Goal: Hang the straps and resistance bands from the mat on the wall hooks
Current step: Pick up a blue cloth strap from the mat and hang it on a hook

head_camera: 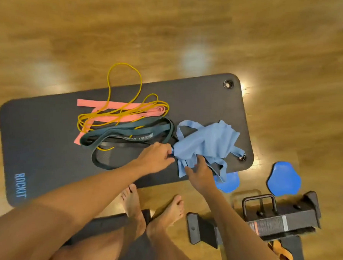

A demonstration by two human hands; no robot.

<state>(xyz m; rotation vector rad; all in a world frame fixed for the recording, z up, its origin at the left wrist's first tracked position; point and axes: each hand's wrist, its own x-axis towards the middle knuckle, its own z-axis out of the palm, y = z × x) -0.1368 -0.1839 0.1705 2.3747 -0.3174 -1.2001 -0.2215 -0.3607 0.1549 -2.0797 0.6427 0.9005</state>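
You are only at the start: nothing is hung yet, and no wall hooks are in view. Your left hand [157, 157] pinches the edge of the light blue band [207, 143], bunched on the mat [46, 143] near its right end. Your right hand [199, 172] rests on the same band, fingers spread, not clenched. The yellow band [123, 75], pink strap [88, 103] and dark green band [127, 130] lie untouched on the mat, approx. in the middle.

Warm overhead light — glare on floor [192, 59] — soft, fisheye-bent edges.
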